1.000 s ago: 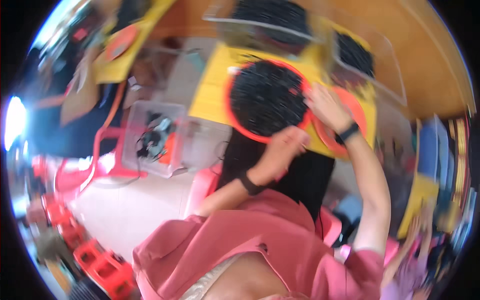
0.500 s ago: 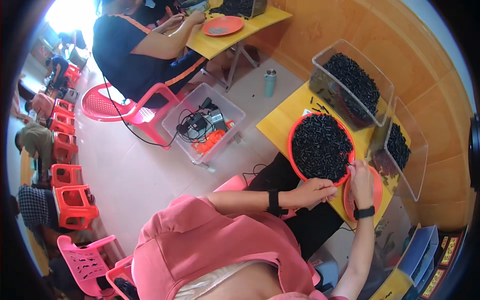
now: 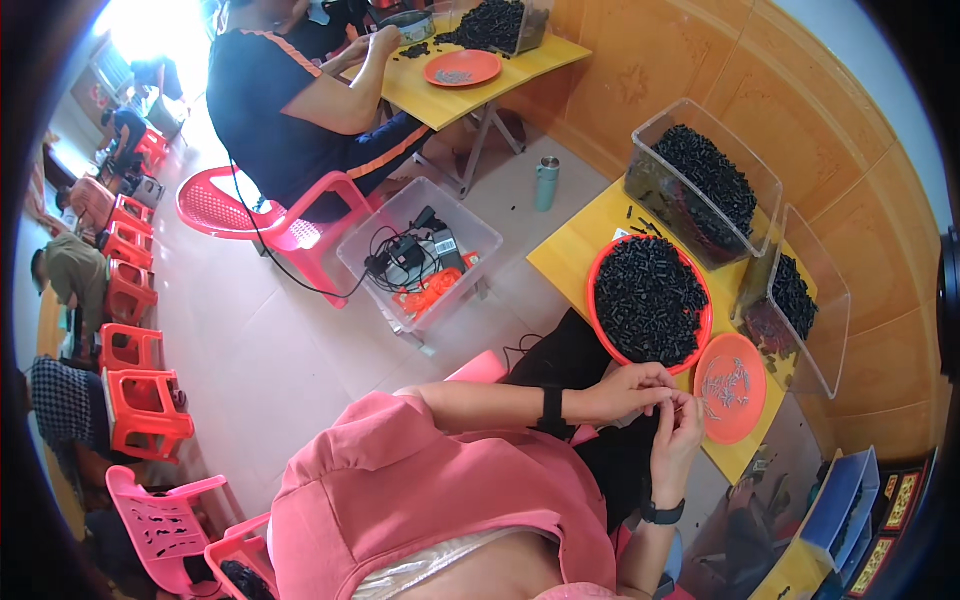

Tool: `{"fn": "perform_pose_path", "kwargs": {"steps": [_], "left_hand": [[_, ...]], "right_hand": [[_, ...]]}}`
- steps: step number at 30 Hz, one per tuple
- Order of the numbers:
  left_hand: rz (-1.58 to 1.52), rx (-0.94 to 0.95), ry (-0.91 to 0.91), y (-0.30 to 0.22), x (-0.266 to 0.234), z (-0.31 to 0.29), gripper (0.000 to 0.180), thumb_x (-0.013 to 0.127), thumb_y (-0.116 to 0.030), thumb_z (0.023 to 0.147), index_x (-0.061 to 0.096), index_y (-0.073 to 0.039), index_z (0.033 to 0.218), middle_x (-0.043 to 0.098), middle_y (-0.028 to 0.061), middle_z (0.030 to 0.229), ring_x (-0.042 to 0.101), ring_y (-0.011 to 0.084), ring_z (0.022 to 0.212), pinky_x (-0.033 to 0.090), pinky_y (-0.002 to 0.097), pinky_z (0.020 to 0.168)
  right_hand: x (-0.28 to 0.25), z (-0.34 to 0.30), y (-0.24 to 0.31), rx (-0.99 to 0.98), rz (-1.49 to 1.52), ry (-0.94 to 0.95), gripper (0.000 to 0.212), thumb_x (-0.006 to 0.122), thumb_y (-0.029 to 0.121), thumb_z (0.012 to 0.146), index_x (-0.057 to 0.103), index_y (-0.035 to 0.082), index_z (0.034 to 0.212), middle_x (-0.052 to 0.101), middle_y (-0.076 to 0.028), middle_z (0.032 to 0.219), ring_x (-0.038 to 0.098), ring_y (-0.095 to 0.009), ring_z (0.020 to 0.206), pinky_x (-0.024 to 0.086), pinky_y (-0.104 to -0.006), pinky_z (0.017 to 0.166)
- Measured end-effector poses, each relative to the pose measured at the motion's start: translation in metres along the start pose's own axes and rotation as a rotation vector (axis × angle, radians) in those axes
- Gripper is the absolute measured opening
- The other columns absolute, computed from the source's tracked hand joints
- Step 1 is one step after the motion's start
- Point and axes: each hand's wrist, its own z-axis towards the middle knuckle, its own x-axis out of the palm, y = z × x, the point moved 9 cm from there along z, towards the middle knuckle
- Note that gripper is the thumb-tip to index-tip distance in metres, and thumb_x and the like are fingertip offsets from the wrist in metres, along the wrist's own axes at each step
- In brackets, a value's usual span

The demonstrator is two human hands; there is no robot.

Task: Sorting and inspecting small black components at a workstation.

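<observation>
My left hand (image 3: 636,393) and my right hand (image 3: 682,428) meet over my lap, at the near edge of the yellow table (image 3: 560,258). Both are closed, thumbs and fingers pinched together; whatever they hold is too small to make out. Just beyond them, a round red basin (image 3: 592,305) is heaped with short black tube-like pieces (image 3: 650,300). To the right of the basin lies an orange-red plate (image 3: 742,430) with thin silvery pins (image 3: 735,383) scattered on it. My right hand is near the plate's left rim.
Two clear plastic bins, one at the back (image 3: 765,190) and one at the right (image 3: 835,330), hold more black pieces. A teal bottle (image 3: 546,186) and a clear box (image 3: 480,225) of cables stand on the floor. Another person (image 3: 300,100) works at a second yellow table (image 3: 550,57).
My right hand has come back from the basin's right edge to meet my left hand. The plate it partly covered is now in plain view. The whole view has shifted slightly.
</observation>
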Motion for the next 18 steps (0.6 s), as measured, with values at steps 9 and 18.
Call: {"fn": "perform_pose_path", "kwargs": {"steps": [9, 18], "left_hand": [[-0.027, -0.051, -0.044, 0.024, 0.000, -0.031, 0.013, 0.052, -0.019, 0.095, 0.055, -0.006, 0.099, 0.058, -0.0019, 0.079, 0.052, 0.0046, 0.061, 0.041, 0.0176, 0.055], [0.103, -0.043, -0.036, 0.051, -0.037, -0.043, 0.013, 0.050, -0.019, 0.095, 0.052, -0.006, 0.093, 0.066, 0.0051, 0.083, 0.057, 0.0070, 0.059, 0.042, 0.0201, 0.053]], "right_hand": [[0.009, -0.041, -0.013, 0.078, 0.164, -0.111, 0.012, 0.055, 0.010, 0.093, 0.055, -0.002, 0.092, 0.054, -0.005, 0.078, 0.051, -0.009, 0.065, 0.042, -0.0238, 0.060], [-0.071, -0.095, 0.175, -0.631, -0.135, -0.410, 0.009, 0.057, 0.006, 0.086, 0.053, -0.001, 0.082, 0.052, -0.011, 0.085, 0.050, -0.018, 0.073, 0.041, -0.0278, 0.064]]}}
